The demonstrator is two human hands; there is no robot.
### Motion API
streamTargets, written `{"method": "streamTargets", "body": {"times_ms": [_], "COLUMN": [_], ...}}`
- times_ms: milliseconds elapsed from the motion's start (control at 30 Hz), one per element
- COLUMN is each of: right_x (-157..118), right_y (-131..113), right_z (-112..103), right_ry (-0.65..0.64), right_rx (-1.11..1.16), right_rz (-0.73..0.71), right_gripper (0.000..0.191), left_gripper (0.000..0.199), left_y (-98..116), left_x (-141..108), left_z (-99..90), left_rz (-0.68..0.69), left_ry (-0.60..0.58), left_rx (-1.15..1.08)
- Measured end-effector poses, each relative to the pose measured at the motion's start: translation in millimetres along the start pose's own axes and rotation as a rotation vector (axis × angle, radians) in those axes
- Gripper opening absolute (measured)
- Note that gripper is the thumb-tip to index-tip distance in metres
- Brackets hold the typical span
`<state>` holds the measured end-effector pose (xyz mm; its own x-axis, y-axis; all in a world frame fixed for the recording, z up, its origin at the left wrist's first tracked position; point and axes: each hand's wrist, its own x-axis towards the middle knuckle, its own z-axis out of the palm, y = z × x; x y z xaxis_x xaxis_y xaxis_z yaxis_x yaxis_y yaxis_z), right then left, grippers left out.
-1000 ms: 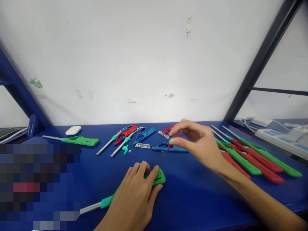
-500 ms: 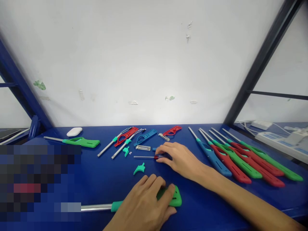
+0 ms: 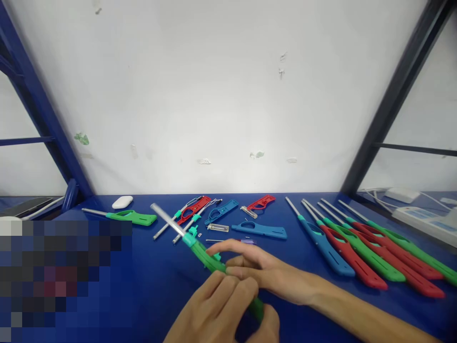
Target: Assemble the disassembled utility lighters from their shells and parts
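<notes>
My left hand (image 3: 217, 307) is wrapped round the handle of a green gas lighter (image 3: 204, 255), its metal tube raised and pointing to the far left. My right hand (image 3: 264, 269) has its thumb and fingers on the same handle, just ahead of the left. Beyond the hands lies a small screwdriver (image 3: 246, 241) with a clear handle. Near it are a blue casing half (image 3: 262, 229) and a clear fuel tank (image 3: 218, 228). A turquoise trigger piece is mostly hidden behind the lighter.
Several finished-looking lighters (image 3: 330, 250) lie in a row at right. Another green lighter (image 3: 134, 217) and a white case (image 3: 122, 202) lie at left. Opened red (image 3: 262, 202) and blue casing parts (image 3: 223, 209) lie at the back. A power strip (image 3: 424, 219) stands far right.
The green lighter has been lifted off the table and tilted, its tube swinging up. My right hand has let go of the screwdriver and come to the lighter. The view has shifted slightly.
</notes>
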<state>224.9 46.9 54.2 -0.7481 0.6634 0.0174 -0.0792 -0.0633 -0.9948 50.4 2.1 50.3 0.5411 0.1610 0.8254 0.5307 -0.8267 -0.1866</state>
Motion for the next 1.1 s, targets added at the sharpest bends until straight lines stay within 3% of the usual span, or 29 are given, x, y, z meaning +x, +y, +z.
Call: {"method": "streamTargets", "body": {"times_ms": [33, 100, 167, 267, 333, 433, 533, 600, 700, 800, 967, 1033, 1100], "right_x": [1, 4, 6, 9, 9, 5, 0, -1, 0, 3, 0, -2, -1], "right_y": [1, 4, 6, 8, 5, -3, -9, -9, -3, 1, -5, -8, -9], "right_z": [0, -3, -8, -16, -19, -18, -12, -9, -6, -6, -10, -13, -15], "right_ry": [0.02, 0.082, 0.186, 0.347, 0.366, 0.312, 0.243, 0.182, 0.107, 0.056, 0.198, 0.23, 0.279], "right_rx": [0.025, 0.089, 0.109, 0.07, -0.017, -0.148, -0.185, -0.209, -0.154, 0.051, 0.166, 0.166, 0.164], "right_rz": [-0.018, -0.066, -0.107, -0.118, -0.128, -0.158, -0.149, -0.111, -0.044, -0.045, -0.092, -0.095, -0.094], "right_gripper": [0.052, 0.067, 0.084, 0.092, 0.075, 0.042, 0.032, 0.028, 0.03, 0.045, 0.076, 0.074, 0.06], "left_gripper": [0.037, 0.035, 0.03, 0.033, 0.031, 0.023, 0.037, 0.044, 0.039, 0.037, 0.046, 0.045, 0.042], "left_y": [-1, -5, -11, -23, -30, -39, -45, -47, -50, -52, -54, -54, -52], "left_x": [-2, -6, -11, -18, -21, -22, -17, -12, -6, -7, -20, -23, -25], "left_z": [4.4, 8.3, 5.7, -3.2, -8.1, -13.2, -15.6, -15.4, -14.4, -13.0, -7.4, -5.7, -5.0], "left_rz": [-0.007, -0.017, -0.099, -0.239, -0.373, -0.695, -1.022, -1.119, -1.122, -1.105, -1.127, -1.112, -1.085], "left_ry": [0.116, 0.119, -0.061, -0.163, -0.135, -0.159, -0.221, -0.236, -0.255, -0.288, -0.331, -0.372, -0.396], "left_rx": [0.007, 0.003, -0.012, -0.041, -0.068, -0.197, -0.43, -0.587, -0.704, -0.686, -0.495, -0.453, -0.433]}}
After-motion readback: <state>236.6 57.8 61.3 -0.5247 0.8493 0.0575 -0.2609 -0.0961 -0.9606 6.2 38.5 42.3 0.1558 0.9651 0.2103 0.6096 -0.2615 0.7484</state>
